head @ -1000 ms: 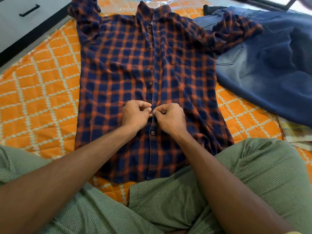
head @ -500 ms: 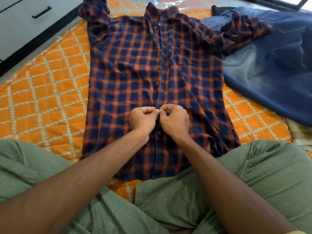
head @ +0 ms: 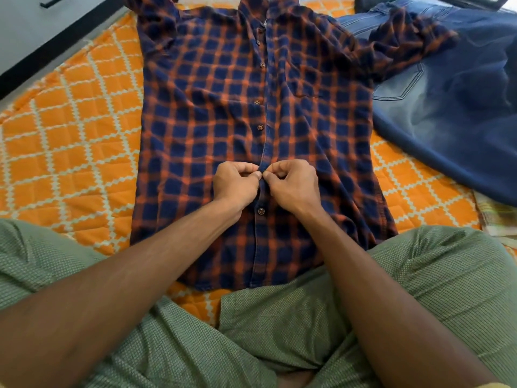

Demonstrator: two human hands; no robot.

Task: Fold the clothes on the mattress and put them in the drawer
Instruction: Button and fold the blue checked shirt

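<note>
A navy and orange plaid shirt lies flat, front up, on the orange quilted mattress, collar away from me. My left hand and my right hand meet at the button placket in the lower middle of the shirt. Each pinches the placket edge with curled fingers, thumbs nearly touching. One fastened button shows just below my hands, and several more run up the placket above them. The shirt's right sleeve drapes over a pair of blue jeans.
The jeans spread over the mattress at the right. A pale checked cloth peeks out at the right edge. A grey drawer front with a black handle stands at the top left beyond the mattress. My green-trousered knees frame the shirt hem.
My hands have stayed pinched on the same spot of the placket. The view has shifted slightly, so the shirt sits a little differently in frame.
</note>
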